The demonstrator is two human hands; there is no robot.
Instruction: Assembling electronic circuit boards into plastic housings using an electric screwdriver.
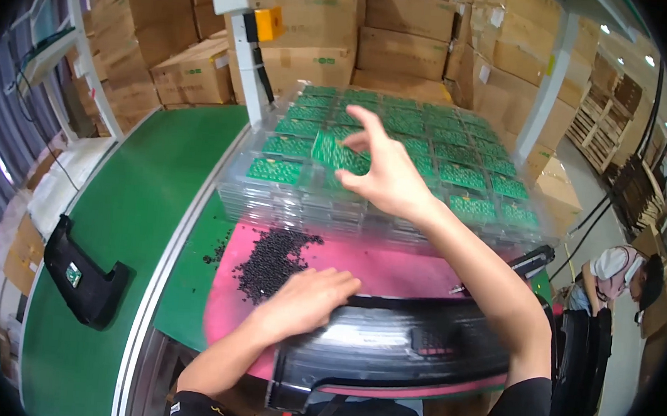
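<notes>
Across the pink mat [414, 266], nearest my body, lies a long, glossy black plastic panel [386, 339]. My left hand [308, 300] grips its far left edge, fingers bent over it and thumb hidden. Just beyond that hand is a loose pile of small black screws [268, 261]. My right hand [386, 169] reaches over stacked clear trays [295, 205] filled with green circuit boards [463, 174]. Between its thumb and fingers is one tilted circuit board [330, 152], slightly blurred; the index finger stands away from it.
An electric screwdriver [531, 262] lies at the mat's right. Left runs a green conveyor belt [169, 173] carrying another black part [85, 276] with a small board on it. White posts [247, 55] flank the trays; cardboard boxes [402, 54] stand behind. Another person [615, 278] bends at far right.
</notes>
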